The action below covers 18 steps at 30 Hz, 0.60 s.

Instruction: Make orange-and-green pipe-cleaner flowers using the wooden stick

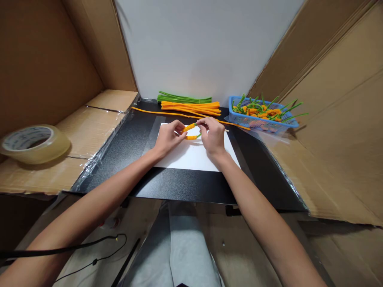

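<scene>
Between my hands is a bent green pipe cleaner with orange pipe cleaner coiled round it [190,138], held just above a white sheet [191,159]. My left hand [170,137] is closed on the orange coiled part at its left side. My right hand [212,134] pinches the green stem end on the right. Fingers cover part of the piece. A thin pale stick end [226,130] shows beside my right hand; whether I touch it I cannot tell.
Behind the sheet lie green pipe cleaners [184,97], a bundle of orange ones [191,107] and a long orange strand [155,112]. A blue basket [260,122] at right holds several orange-and-green pieces. Clear tape [36,143] rests on cardboard at left. Cardboard walls flank the black table [185,185].
</scene>
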{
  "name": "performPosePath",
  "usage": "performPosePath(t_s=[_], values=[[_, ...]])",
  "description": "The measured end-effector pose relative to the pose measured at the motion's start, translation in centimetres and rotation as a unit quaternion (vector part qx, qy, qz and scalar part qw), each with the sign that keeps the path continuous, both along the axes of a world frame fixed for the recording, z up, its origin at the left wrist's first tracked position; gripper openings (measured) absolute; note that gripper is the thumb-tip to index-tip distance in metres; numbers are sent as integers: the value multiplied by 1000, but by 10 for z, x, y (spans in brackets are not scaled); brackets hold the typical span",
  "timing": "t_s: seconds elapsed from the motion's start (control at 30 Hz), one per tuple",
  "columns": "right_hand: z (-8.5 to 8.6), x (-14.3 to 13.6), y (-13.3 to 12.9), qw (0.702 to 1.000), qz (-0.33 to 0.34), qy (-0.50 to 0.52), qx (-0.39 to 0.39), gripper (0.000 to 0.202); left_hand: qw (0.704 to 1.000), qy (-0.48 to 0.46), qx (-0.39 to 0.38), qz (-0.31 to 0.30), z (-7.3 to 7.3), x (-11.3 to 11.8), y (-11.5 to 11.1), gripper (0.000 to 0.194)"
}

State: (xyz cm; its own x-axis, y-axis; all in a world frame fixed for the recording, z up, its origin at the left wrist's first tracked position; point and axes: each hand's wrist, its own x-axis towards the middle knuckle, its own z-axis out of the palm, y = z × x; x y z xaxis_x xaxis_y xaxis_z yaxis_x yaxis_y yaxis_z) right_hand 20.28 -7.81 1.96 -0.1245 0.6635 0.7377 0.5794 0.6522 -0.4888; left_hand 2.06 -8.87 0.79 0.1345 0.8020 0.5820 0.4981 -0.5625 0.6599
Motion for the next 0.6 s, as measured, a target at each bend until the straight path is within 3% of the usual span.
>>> performPosePath(t_s=[0.27,0.6], values=[[-1,-1,-2,1000,21,0,13,21,996,74,44,-16,3,-1,-2,8],[-7,-7,-2,999,48,-3,-17,16,996,78,39,-5,1,-4,-2,7]])
